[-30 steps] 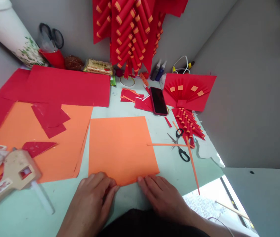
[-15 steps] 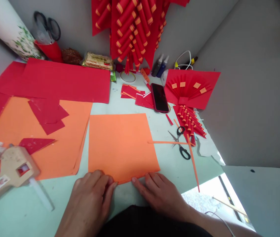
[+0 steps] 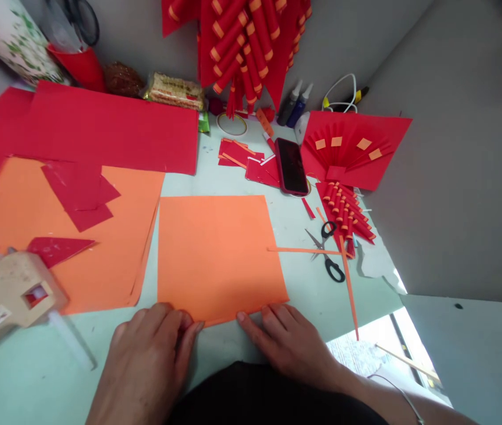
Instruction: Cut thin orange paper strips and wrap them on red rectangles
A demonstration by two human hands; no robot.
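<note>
**Position.** The orange sheet point(image 3: 215, 254) lies flat on the counter point(image 3: 308, 289), directly in front of the person. Its near edge is under both hands.

**Hands.** The left hand point(image 3: 144, 360) is laid palm down, and its fingers point(image 3: 184, 327) are held together with the tips on the near left corner. The right hand point(image 3: 290, 342) is also palm down, its fingers point(image 3: 251, 323) slightly apart and pressed on the near right edge. Nothing is clamped by either hand. Between the hands the edge appears slightly raised.

**Handling.** The sheet is judged to be thin, light and flexible. It is easily creased or torn, and it is likely to slide on the smooth counter unless it is pinned. Hold is best taken at an edge or corner, pinched between thumb and fingertips, because the flat middle offers no grip.

**Containers.** A red cup point(image 3: 80, 65) stands at the far left against the wall. Black-handled scissors point(image 3: 80, 18) stand in it, handles up. Any other contents cannot be told.
</note>
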